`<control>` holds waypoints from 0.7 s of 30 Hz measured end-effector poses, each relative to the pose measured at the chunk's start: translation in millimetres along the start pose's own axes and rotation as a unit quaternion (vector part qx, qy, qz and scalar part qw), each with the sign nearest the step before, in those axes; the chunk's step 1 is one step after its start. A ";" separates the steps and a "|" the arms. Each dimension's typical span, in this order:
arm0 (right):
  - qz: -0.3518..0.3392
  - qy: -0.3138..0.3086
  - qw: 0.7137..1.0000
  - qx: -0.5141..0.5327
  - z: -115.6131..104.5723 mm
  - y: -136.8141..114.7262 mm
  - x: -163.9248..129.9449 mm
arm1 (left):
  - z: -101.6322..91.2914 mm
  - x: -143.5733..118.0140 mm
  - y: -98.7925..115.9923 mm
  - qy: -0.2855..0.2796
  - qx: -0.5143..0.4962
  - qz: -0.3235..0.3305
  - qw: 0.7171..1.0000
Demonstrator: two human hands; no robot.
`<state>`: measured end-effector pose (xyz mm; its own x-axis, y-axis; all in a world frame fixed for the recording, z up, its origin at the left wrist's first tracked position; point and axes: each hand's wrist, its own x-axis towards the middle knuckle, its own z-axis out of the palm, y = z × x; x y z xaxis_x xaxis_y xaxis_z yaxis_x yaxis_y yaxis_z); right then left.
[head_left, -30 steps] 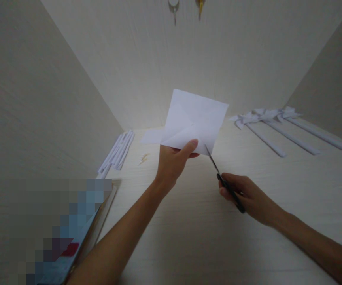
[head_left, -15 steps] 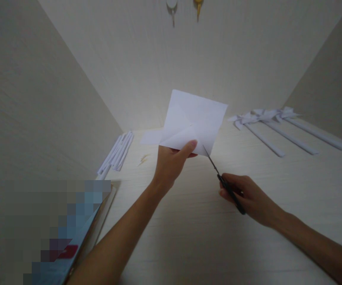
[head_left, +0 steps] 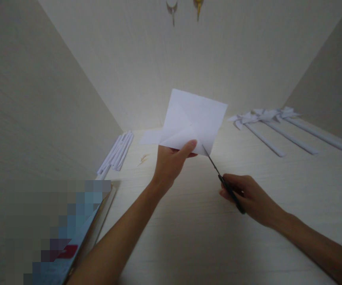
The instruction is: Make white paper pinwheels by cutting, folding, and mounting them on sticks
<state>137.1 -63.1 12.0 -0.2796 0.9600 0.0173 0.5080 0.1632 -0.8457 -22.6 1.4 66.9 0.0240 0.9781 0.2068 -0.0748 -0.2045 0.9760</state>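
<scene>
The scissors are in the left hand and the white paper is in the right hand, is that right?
Not quite: the hands are swapped. In the head view, the right hand holds the scissors, and the left hand holds up the white paper, with the blade tip at its lower edge.

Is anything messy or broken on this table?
Nothing looks broken or spilled. The left hand holds up a creased white paper, and the right hand points scissors at its lower edge. Rolled paper sticks and paper pinwheels lie in tidy groups. Only a tiny yellowish scrap lies loose.
</scene>
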 end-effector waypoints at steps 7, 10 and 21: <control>-0.001 0.003 1.000 -0.002 -0.5 -1.2 -0.7 | 0.4 -0.3 0.2 -0.002 -0.003 0.001 1.000; 0.002 0.003 1.000 -0.001 -0.5 -1.6 -1.0 | 0.3 -0.5 0.5 -0.001 -0.004 0.004 1.000; -0.005 0.011 1.000 -0.011 -1.0 -0.8 -2.0 | -0.6 0.2 -0.1 -0.011 0.010 0.012 1.000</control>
<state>138.0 -64.9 13.2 -0.2667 0.9630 0.0388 0.5233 0.1785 -0.8332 -23.2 1.7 66.8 0.0438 0.9719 0.2312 -0.0549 -0.2287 0.9719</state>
